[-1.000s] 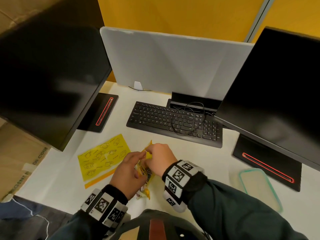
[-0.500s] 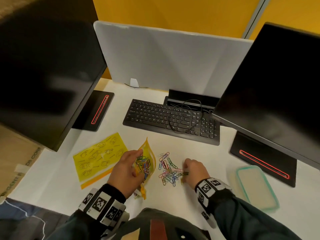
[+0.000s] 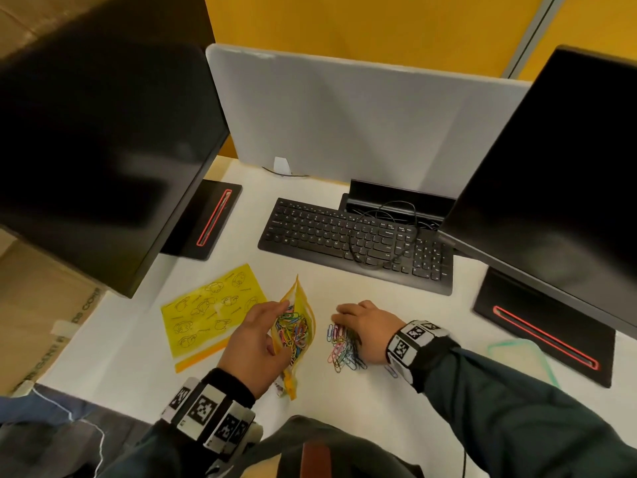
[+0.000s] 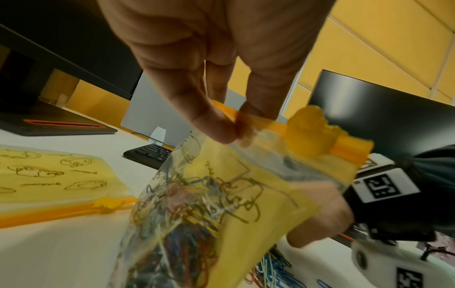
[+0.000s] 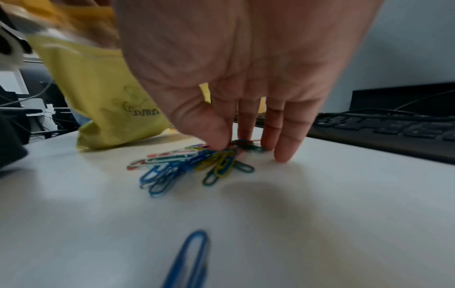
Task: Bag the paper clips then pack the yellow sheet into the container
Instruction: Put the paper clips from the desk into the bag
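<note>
My left hand (image 3: 255, 339) holds a yellow zip bag (image 3: 303, 312) upright on the desk, mouth open, thumb and fingers pinching its orange zip edge (image 4: 258, 120). Coloured paper clips (image 3: 293, 331) fill its lower part. Right of the bag, a loose pile of paper clips (image 3: 339, 350) lies on the desk. My right hand (image 3: 365, 322) is on the pile, thumb and index pinching at clips (image 5: 197, 161); the other fingertips touch the desk. A single blue clip (image 5: 189, 259) lies near my wrist. The yellow sheet (image 3: 206, 312) lies flat at the left. The teal-rimmed container (image 3: 546, 365) sits at the right.
A black keyboard (image 3: 355, 239) with a cable on it lies behind the hands. Two dark monitors (image 3: 103, 150) (image 3: 551, 174) overhang the desk on both sides, on black bases (image 3: 203, 222) (image 3: 544, 326). A grey divider panel (image 3: 344, 125) closes the back.
My right hand left the bag's mouth, went down to the loose clips on the desk, and now sits further over the pile. The left hand keeps the bag open.
</note>
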A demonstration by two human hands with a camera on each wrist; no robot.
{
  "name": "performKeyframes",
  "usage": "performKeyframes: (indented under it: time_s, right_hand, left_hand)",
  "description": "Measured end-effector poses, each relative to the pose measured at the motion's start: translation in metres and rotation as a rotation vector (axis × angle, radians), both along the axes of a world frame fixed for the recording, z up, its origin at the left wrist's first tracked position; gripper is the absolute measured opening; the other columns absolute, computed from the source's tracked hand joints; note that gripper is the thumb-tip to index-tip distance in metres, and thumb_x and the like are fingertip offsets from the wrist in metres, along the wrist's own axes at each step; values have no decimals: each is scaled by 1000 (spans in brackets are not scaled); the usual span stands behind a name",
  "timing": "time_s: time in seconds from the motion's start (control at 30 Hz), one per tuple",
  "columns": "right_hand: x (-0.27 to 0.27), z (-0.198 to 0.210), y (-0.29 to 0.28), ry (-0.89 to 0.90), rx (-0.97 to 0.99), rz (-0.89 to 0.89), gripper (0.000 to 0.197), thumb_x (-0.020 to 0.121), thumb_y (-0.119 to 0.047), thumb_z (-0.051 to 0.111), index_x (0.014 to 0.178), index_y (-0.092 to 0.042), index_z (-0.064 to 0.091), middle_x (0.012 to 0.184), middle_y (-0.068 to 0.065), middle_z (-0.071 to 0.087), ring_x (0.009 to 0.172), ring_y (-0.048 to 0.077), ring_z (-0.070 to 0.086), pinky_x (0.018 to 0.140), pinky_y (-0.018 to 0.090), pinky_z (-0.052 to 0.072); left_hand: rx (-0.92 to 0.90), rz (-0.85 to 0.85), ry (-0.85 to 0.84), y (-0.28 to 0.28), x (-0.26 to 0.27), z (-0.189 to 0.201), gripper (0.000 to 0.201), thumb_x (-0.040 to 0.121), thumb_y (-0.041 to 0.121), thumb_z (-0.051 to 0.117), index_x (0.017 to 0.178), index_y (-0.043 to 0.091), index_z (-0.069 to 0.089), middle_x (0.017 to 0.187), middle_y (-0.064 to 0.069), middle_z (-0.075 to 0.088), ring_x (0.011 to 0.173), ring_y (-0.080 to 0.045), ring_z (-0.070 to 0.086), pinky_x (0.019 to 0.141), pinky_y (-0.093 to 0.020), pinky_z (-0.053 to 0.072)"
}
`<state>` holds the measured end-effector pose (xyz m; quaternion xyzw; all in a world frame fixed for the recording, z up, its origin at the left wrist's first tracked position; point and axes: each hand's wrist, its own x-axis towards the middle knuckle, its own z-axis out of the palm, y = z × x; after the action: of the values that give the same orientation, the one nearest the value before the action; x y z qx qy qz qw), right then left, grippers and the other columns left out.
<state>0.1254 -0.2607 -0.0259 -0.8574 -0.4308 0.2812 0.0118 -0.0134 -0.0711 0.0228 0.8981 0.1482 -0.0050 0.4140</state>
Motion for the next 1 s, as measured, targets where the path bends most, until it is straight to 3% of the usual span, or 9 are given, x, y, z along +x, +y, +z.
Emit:
performKeyframes:
  time_s: [0.1,0.2,0.33,0.53,0.67,0.77,0.87,1.0]
  right_hand:
    - [-4,-5,-17,-5,23,15,69,79,-21,62,142,-23,33,147,1,33,129,26,35,104,40,40]
    - [-9,-9,-23,-17,79,-38,54,84,-18,60,135,-22,44,138,3,44,122,25,42,100,37,42]
    - [-15,-13,-16,-33,147,-103,33,91,-17,50,123,-17,58,120,6,56,111,26,52,91,35,46]
    - [-23,-10,-5,-75,81,-117,24,92,-10,42,109,-5,59,110,13,58,104,30,53,86,36,46]
    - [-23,-4,-8,-45,103,-201,25,88,-3,43,107,-6,59,110,13,58,104,28,54,85,32,44]
    - [-22,7,-13,32,252,-436,20,88,-3,50,96,-11,66,102,7,63,97,24,59,84,26,43]
    - [-25,32,-5,221,569,-714,20,84,-6,62,75,-23,66,81,-4,67,75,10,63,79,24,51]
    - [-34,72,29,412,859,-713,24,80,-5,68,69,-26,64,73,-3,67,59,6,60,66,21,55]
  left_hand:
    - [1,2,2,1,0,0,66,68,3,68,126,26,47,119,13,39,72,-9,54,56,-2,41]
    - [13,-16,11,-2,2,0,66,68,4,69,127,26,46,118,13,39,57,-12,50,59,-1,41]
    - [6,-29,11,-4,1,2,67,69,3,69,127,25,46,119,11,39,63,-6,49,62,1,40]
    - [-11,-19,-3,-2,-1,1,67,68,1,69,127,25,47,118,11,41,71,-2,53,58,-2,41]
    - [-9,-18,10,-4,1,3,67,70,1,67,129,24,46,119,10,40,59,-7,52,59,0,40]
    - [5,-23,14,-4,1,3,67,70,2,67,130,24,45,121,9,41,63,-4,50,60,2,39]
    - [-10,-16,13,-3,1,1,67,69,2,68,129,24,46,121,9,41,60,-5,52,57,0,39]
    - [-19,-27,10,-5,3,1,67,69,2,69,128,23,46,119,9,42,62,1,53,58,-2,40]
